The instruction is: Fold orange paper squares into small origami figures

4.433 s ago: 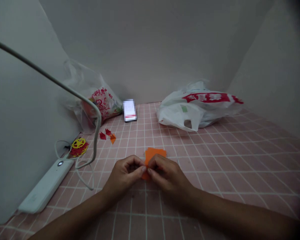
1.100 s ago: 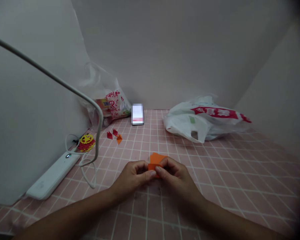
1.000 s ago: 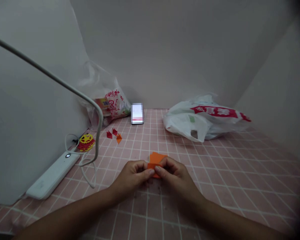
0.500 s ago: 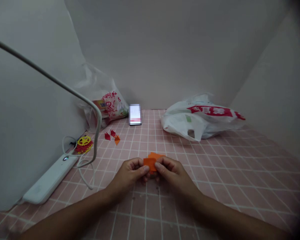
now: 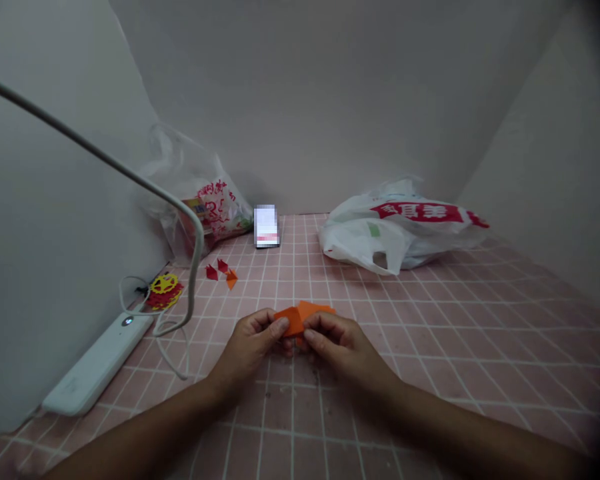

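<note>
Between my two hands is a small folded piece of orange paper (image 5: 292, 321), raised a little above the tiled tabletop. My left hand (image 5: 253, 347) pinches its left side, thumb on top. At its right edge, my right hand (image 5: 343, 343) closes thumb and finger on the same piece. Just behind lies more orange paper (image 5: 316, 309), partly covered by my right fingers; whether it touches them I cannot tell. Farther off to the left are two small red folded papers (image 5: 211, 272) and an orange folded paper (image 5: 231, 279).
A white power strip-like box (image 5: 97, 363) with a looped cable lies at left, near yellow and red gear-shaped pieces (image 5: 165, 288). A grey curved rod (image 5: 100, 157) crosses the left side. Plastic bags (image 5: 400, 230) and a lit phone (image 5: 267, 227) stand at the back.
The orange piece has shifted slightly left and now sits tilted between my fingers. My left hand has moved a little left with it. The whole view has shifted slightly.
</note>
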Action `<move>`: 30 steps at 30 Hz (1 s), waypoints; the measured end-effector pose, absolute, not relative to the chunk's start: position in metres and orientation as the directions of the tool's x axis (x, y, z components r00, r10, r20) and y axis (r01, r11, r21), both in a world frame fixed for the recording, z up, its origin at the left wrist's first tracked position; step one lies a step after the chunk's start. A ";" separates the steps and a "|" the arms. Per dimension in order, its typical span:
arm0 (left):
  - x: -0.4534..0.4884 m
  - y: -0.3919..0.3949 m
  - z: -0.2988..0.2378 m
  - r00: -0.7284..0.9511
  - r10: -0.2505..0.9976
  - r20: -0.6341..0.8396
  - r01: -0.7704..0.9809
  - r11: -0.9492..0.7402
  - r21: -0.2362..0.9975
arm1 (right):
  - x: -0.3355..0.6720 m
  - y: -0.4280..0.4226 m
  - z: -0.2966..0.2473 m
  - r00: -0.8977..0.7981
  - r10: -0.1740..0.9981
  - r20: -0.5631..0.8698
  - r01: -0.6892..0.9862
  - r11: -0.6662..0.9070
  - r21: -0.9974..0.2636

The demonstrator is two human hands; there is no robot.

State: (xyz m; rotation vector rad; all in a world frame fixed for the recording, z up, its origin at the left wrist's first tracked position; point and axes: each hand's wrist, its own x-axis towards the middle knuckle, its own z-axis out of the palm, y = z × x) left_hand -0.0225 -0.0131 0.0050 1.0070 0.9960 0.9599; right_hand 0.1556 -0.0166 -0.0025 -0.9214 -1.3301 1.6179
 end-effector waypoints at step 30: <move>-0.018 -0.017 0.011 0.280 0.952 -0.127 0.014 0.129 0.992 | 0.155 -0.019 -0.003 -0.299 0.946 0.124 -0.043 0.116 -0.992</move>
